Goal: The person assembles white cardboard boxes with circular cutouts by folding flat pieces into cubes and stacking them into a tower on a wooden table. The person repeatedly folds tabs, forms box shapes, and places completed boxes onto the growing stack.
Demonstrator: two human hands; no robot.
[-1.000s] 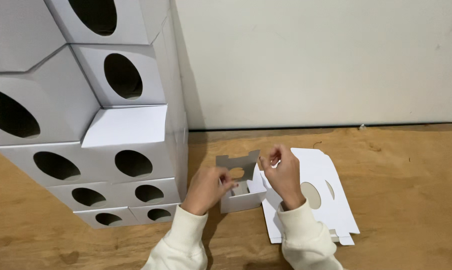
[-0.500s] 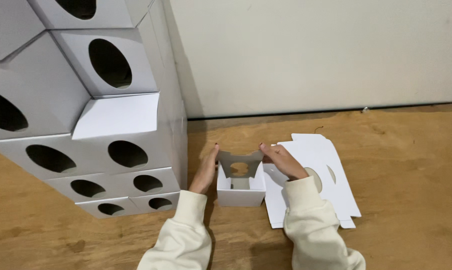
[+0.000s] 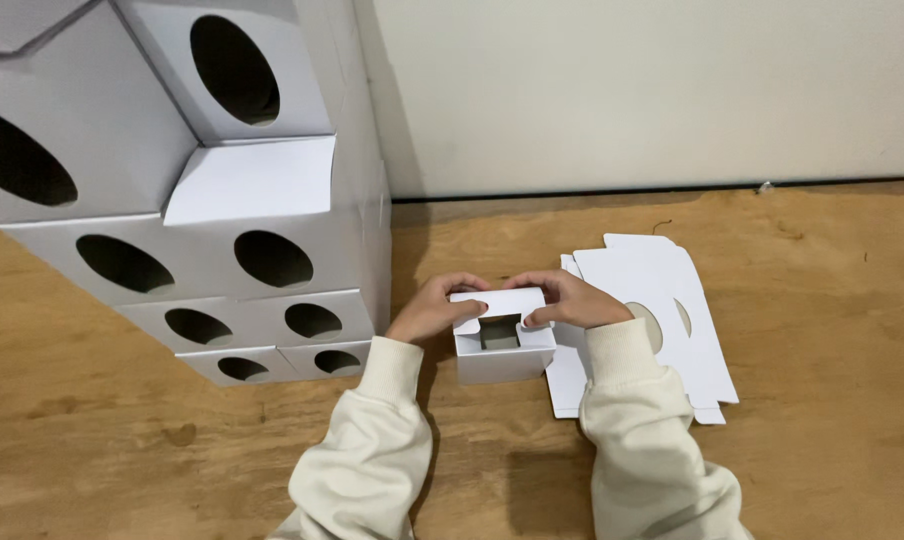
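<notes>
Btwn both hands (image 3: 442, 308), small white box (image 3: 502, 352)

Light soft, even, fairly bright; no glare. Shadow falls at 3 o'clock of the stacked white boxes (image 3: 222, 230) onto the wall (image 3: 652, 90) and wooden floor (image 3: 822, 300); faint shadows under the sleeves at 6. Focus sharp centre; stack at 10 o'clock looms w/ wide-angle stretch. No motion blur.

White box (image 3: 502, 360), white flats (image 3: 662, 290), white stacked boxes (image 3: 262, 190) with dark oval holes; cream sleeves (image 3: 372, 450); brown wood floor (image 3: 832, 420).
</notes>
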